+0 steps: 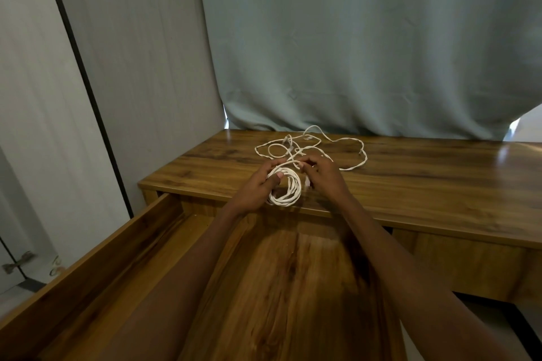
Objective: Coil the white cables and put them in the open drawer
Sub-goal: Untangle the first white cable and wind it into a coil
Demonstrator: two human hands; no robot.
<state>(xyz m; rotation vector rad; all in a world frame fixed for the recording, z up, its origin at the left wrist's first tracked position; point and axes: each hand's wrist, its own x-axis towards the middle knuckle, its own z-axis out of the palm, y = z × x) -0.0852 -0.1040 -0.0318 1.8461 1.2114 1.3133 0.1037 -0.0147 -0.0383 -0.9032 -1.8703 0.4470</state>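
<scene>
Hands meet over the near edge of the brown wood-grain desk point(410, 184). The left hand point(258, 184) grips a round coil of white braided cable point(289, 189), thumb curled over its top. Just right of it, the right hand point(322, 176) pinches the strand that feeds the coil. Beyond both hands, loose white cable loops point(311, 145) lie tangled on the desk, trailing right and far toward the grey-green curtain point(366, 38). Below the forearms sits the open wooden drawer point(96, 267), holding no cable.

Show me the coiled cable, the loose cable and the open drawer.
coiled cable point(286, 199): head view, lower loops.
loose cable point(349, 141): head view, far strand on the desk.
open drawer point(96, 258): head view, left wall.
</scene>
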